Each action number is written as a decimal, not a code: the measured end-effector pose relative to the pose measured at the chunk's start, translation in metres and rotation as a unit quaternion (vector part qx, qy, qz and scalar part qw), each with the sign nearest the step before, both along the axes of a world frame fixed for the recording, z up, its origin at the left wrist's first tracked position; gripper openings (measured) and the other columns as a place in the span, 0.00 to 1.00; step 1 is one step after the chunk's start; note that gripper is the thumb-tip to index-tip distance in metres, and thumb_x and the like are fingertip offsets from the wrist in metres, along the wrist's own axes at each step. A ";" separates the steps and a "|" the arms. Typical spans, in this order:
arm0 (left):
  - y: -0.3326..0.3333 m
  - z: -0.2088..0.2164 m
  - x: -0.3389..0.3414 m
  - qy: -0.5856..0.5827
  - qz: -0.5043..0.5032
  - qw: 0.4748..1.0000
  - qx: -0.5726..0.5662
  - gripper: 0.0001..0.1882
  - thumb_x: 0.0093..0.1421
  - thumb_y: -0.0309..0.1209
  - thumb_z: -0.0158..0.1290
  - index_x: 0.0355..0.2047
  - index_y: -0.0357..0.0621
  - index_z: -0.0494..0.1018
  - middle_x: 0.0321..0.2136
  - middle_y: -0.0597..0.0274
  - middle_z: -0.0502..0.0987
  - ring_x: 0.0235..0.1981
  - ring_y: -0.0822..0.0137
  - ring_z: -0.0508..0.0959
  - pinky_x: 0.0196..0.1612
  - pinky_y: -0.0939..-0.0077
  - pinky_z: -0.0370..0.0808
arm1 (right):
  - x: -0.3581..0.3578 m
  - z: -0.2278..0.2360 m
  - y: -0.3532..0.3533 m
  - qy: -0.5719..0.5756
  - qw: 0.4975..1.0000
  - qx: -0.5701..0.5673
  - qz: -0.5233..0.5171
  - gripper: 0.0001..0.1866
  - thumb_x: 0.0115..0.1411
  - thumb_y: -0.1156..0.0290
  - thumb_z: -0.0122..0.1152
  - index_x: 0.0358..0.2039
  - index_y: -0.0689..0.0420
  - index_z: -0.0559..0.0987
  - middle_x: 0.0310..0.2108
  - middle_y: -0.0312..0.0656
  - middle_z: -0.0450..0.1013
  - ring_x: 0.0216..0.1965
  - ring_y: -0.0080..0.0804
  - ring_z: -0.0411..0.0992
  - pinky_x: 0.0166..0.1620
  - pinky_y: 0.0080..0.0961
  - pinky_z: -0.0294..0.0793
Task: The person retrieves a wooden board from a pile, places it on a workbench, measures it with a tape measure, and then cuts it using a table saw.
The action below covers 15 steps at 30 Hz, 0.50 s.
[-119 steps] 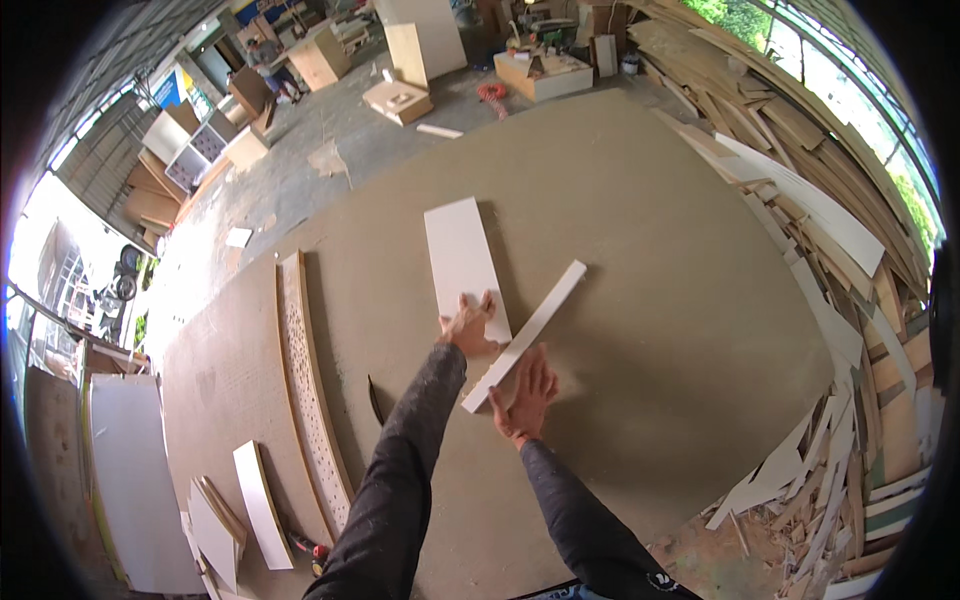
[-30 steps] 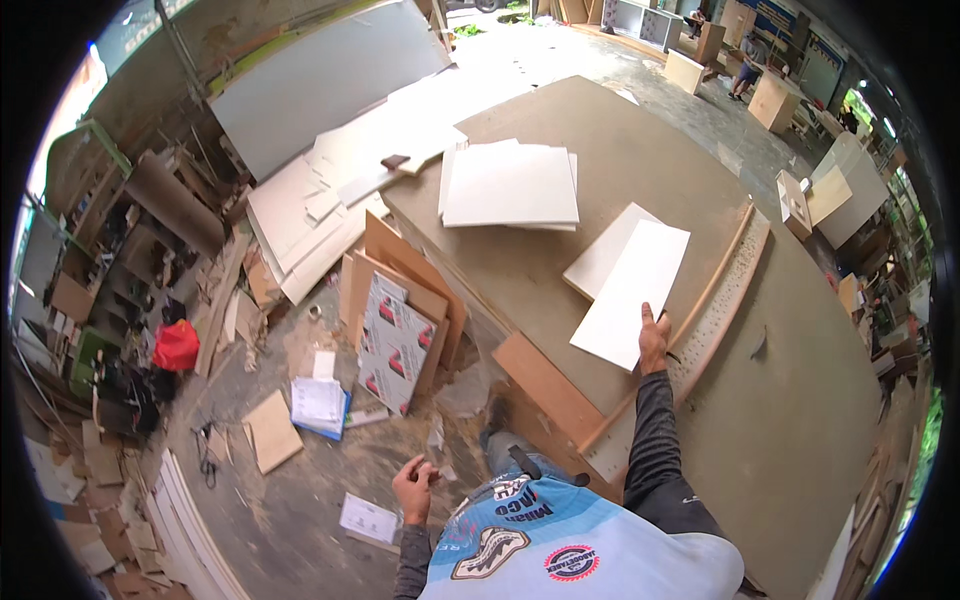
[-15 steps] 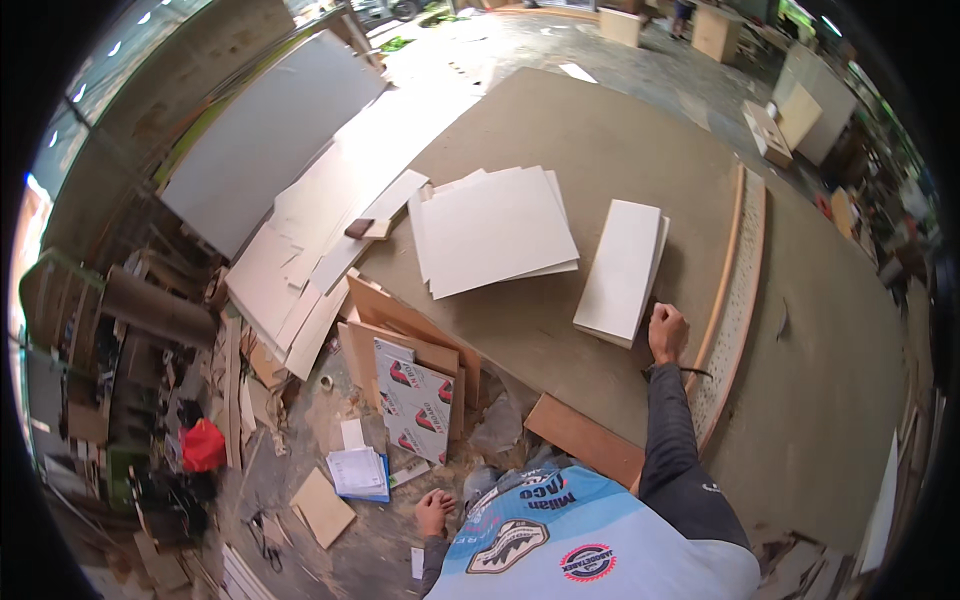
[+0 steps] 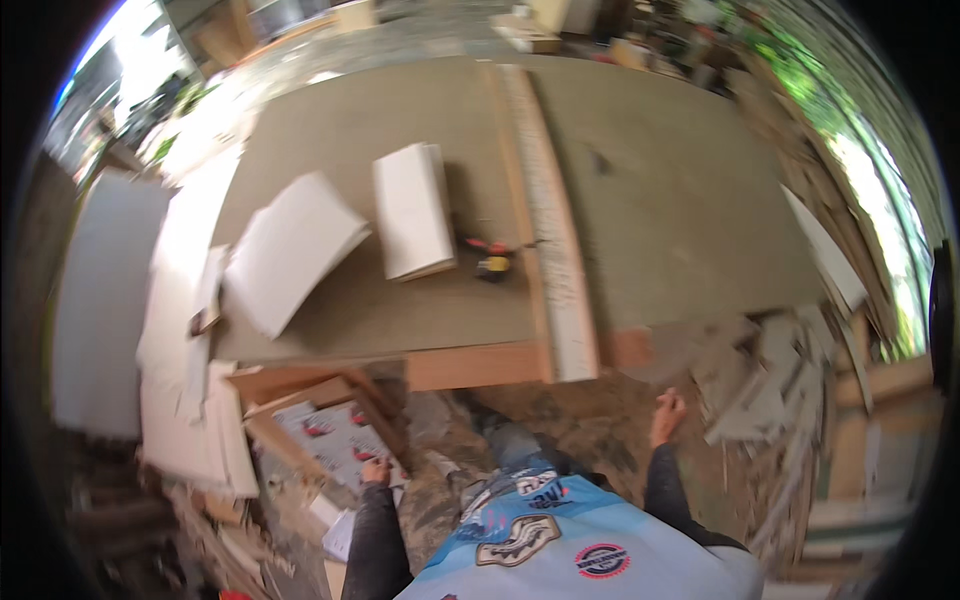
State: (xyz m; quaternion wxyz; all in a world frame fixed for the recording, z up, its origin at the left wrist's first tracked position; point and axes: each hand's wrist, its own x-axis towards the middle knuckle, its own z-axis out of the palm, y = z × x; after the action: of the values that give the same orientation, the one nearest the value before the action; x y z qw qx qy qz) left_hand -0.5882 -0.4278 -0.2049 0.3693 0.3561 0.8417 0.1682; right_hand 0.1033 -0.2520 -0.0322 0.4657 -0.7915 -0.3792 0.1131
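My right hand (image 4: 668, 406) hangs off the front edge of the big brown table (image 4: 690, 220), fingers curled in and nothing seen in them. Low on the left, my left hand (image 4: 375, 470) is in front of a printed silver-grey panel (image 4: 335, 432); its fingers are smeared, and I cannot tell if it touches the panel. On the table stands a neat stack of narrow white boards (image 4: 410, 210). Left of it lies a fanned pile of wider white boards (image 4: 295, 250). A small red, black and yellow tool (image 4: 493, 262), too blurred to name, lies right of the narrow stack.
A long pale strip with a wooden edge (image 4: 545, 220) runs across the table and juts past its front. Brown boards (image 4: 290, 383) lean below the front left corner. Scrap wood (image 4: 770, 400) is heaped on the floor at right. White sheets (image 4: 185, 300) lie left of the table.
My view has swung right, so the table and boards sit further left. My right hand has come off the tabletop beside the narrow stack. The coloured tool has come into sight.
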 end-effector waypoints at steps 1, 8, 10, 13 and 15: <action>0.003 -0.002 0.014 0.002 0.035 0.999 0.041 0.27 0.64 0.51 0.57 0.25 0.38 0.85 0.21 0.51 0.83 0.24 0.56 0.82 0.33 0.59 0.76 | 0.009 -0.005 -0.028 0.051 0.998 -0.023 -0.033 0.26 0.72 0.55 0.54 0.24 0.64 0.79 0.22 0.39 0.73 0.23 0.31 0.69 0.28 0.34 0.69; 0.001 0.000 0.154 -0.292 0.109 0.948 -0.054 0.09 0.65 0.28 0.57 0.40 0.34 0.79 0.19 0.56 0.77 0.17 0.61 0.78 0.21 0.64 0.75 | 0.069 -0.054 -0.110 0.213 0.954 -0.184 -0.107 0.16 0.69 0.65 0.58 0.32 0.65 0.81 0.23 0.39 0.76 0.22 0.27 0.73 0.28 0.28 0.73; -0.015 0.005 0.205 -0.304 -0.008 0.948 -0.096 0.11 0.66 0.31 0.54 0.40 0.35 0.81 0.22 0.51 0.81 0.20 0.57 0.81 0.24 0.60 0.78 | 0.090 -0.064 -0.123 0.214 0.952 -0.194 -0.096 0.14 0.69 0.65 0.59 0.36 0.65 0.82 0.23 0.39 0.77 0.22 0.26 0.74 0.27 0.28 0.73; -0.023 -0.016 0.222 -0.074 -0.417 0.905 -0.039 0.17 0.61 0.46 0.56 0.35 0.47 0.85 0.29 0.46 0.85 0.27 0.48 0.84 0.32 0.54 0.80 | 0.124 -0.063 -0.094 0.242 0.935 -0.257 -0.030 0.14 0.69 0.64 0.60 0.37 0.65 0.82 0.24 0.40 0.78 0.24 0.26 0.75 0.29 0.28 0.74; -0.035 -0.039 0.230 -0.040 -0.356 0.934 -0.012 0.19 0.58 0.51 0.56 0.33 0.53 0.87 0.32 0.47 0.85 0.34 0.45 0.85 0.37 0.53 0.80 | 0.149 -0.064 -0.049 0.273 0.936 -0.224 -0.004 0.16 0.69 0.62 0.61 0.37 0.65 0.82 0.23 0.39 0.75 0.25 0.26 0.73 0.32 0.29 0.73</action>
State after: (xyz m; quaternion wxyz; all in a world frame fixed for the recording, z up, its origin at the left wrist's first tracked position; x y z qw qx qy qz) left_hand -0.3585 -0.4633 -0.2436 0.4422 0.6208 0.6467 0.0297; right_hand 0.2527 -0.3007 -0.0965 0.3623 -0.8155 -0.1995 0.4048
